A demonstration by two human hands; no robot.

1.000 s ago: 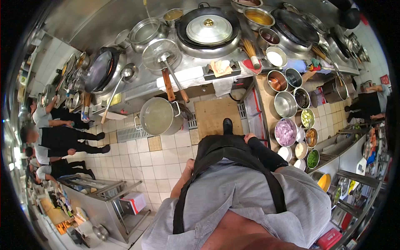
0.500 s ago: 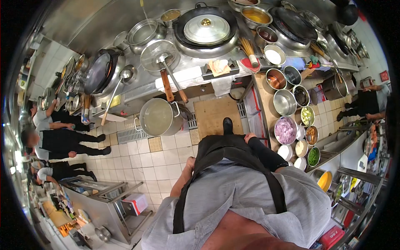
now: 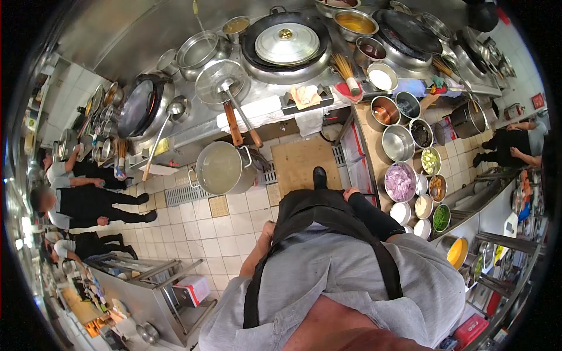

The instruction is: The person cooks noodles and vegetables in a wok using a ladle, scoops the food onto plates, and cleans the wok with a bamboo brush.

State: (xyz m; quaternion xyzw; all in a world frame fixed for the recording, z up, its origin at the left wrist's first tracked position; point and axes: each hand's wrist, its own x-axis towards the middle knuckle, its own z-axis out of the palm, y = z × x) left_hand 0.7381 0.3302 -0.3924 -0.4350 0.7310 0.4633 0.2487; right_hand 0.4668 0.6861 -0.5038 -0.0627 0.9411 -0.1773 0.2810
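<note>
Down at the left side of the black apron (image 3: 316, 205) hangs my left hand (image 3: 268, 229), its fingers mostly turned from view. My right hand (image 3: 350, 193), below a black sleeve, rests by the apron's right edge, near the side table (image 3: 370, 126); its fingers look curled but are too small to make out. Neither hand visibly holds anything. On that table, a bowl of chopped purple onion (image 3: 401, 181) is among the nearest things to my right hand. A large pot of cloudy liquid (image 3: 218, 168) stands ahead to the left.
Ahead runs a steel stove counter with a lidded wok (image 3: 287, 44), a strainer (image 3: 221, 82), a ladle (image 3: 176, 107) and a bamboo brush (image 3: 345, 73). Handles jut over its edge. A brown board (image 3: 301, 164) lies on the tiles. Co-workers (image 3: 82, 202) stand left; another person (image 3: 518, 140) is far right.
My hands stay at my sides. The view shifts slightly. The person at far right has brought their hands closer together.
</note>
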